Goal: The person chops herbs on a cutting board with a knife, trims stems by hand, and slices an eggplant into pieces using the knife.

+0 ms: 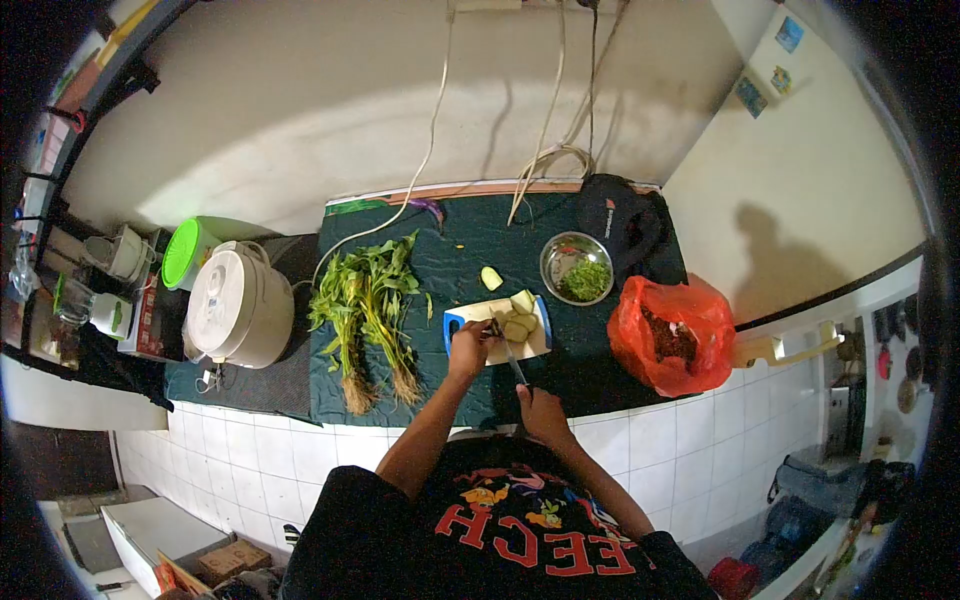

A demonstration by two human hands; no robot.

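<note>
My right hand (543,415) is closed round the handle of a kitchen knife (514,362), its blade pointing up and left over the cutting board (537,344). My left hand (470,350) is at the board's left part, fingers bent together by the blade tip; a small dark bit shows at the fingertips, too small to name. Beside them on the white, blue-ended board lie pale green vegetable pieces (518,326), some showing cut faces. Another pale piece (491,278) lies on the dark green cloth behind the board.
Rooted leafy greens (365,310) lie left of the board, near a rice cooker (240,305). At right are a metal bowl (576,268) of chopped greens, a red plastic bag (672,337) and a black bag (620,222). A white cable (430,150) crosses the cloth.
</note>
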